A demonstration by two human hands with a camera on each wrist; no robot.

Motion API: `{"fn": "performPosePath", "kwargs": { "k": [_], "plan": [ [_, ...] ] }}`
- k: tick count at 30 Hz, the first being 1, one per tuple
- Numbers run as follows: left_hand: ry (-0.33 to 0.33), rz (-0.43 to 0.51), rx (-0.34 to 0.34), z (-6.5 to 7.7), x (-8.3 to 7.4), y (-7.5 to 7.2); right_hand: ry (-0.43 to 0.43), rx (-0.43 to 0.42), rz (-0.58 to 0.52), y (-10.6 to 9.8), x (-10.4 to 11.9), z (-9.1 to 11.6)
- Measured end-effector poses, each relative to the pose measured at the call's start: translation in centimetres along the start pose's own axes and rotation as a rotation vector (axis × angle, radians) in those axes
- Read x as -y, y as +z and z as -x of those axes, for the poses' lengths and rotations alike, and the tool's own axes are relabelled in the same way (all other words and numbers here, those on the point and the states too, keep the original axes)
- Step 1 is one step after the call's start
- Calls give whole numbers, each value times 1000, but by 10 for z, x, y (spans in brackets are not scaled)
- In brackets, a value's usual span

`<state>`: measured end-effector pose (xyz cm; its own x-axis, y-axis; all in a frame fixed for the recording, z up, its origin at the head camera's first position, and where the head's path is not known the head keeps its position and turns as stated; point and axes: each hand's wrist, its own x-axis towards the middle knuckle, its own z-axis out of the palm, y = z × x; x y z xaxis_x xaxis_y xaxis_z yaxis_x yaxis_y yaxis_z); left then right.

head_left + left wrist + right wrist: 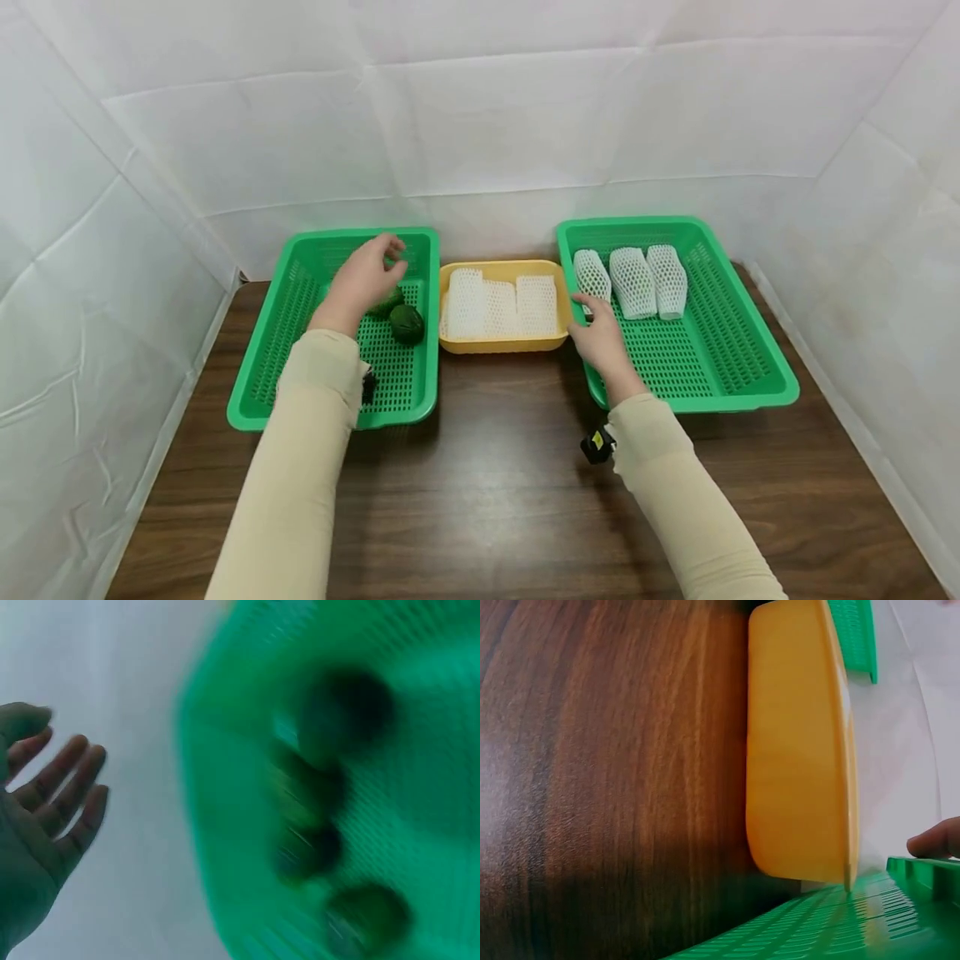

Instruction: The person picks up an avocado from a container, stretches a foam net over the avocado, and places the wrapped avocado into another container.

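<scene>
My left hand [369,273] hovers over the left green basket [429,375], holding nothing; its fingers are spread and loosely bent in the left wrist view. Below it lie dark green rounded fruits [407,324], partly hidden by the hand; the left wrist view shows several, blurred. At the near-left rim of the right green basket [720,350], my right hand [600,337] has its fingers loosely extended beside a white foam net sleeve [592,273], whose lower end it overlaps. Two more filled foam sleeves [633,283] lie to its right. The right wrist view shows one fingertip [934,841] above the green rim.
Between the baskets stands a yellow tray [502,344] with flat white foam net sleeves [537,305] in it. All three containers are on a brown wooden table [480,483]. White sheeting [510,125] encloses the back and sides.
</scene>
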<state>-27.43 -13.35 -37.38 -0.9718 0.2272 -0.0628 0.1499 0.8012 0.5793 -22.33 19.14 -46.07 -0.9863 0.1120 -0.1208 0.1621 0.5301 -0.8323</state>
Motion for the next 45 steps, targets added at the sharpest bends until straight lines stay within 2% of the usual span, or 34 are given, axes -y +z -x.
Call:
{"fn": "performPosePath", "kwargs": {
  "k": [4, 6, 9, 13, 15, 19, 26, 32, 38, 45],
  "plan": [
    [-24, -223, 238, -11, 31, 11, 6, -23, -27, 1, -4, 0],
    [-20, -312, 312, -13, 40, 18, 16, -23, -53, 3, -4, 0],
    [6, -405, 352, -16, 44, 28, 29, -25, -85, 4, -3, 1],
    [58, -490, 389, -20, 41, 36, 44, -43, -109, 1, -3, 2],
    [64, -520, 416, -22, 38, 38, 51, -51, -115, 0, -3, 2],
    [26, -514, 451, -18, 37, 39, 36, -49, -109, 1, -3, 2],
    [-55, -446, 450, -13, 36, 39, 2, -69, -64, 3, -6, -2],
    [-79, -453, 465, -8, 35, 40, 11, -68, -41, 1, -7, -1],
    [-213, -431, 510, 3, 35, 41, 7, -66, -32, 2, -7, -1],
    [-164, -455, 523, 4, 36, 41, 3, -72, -34, 2, -6, 0]
  ]
}}
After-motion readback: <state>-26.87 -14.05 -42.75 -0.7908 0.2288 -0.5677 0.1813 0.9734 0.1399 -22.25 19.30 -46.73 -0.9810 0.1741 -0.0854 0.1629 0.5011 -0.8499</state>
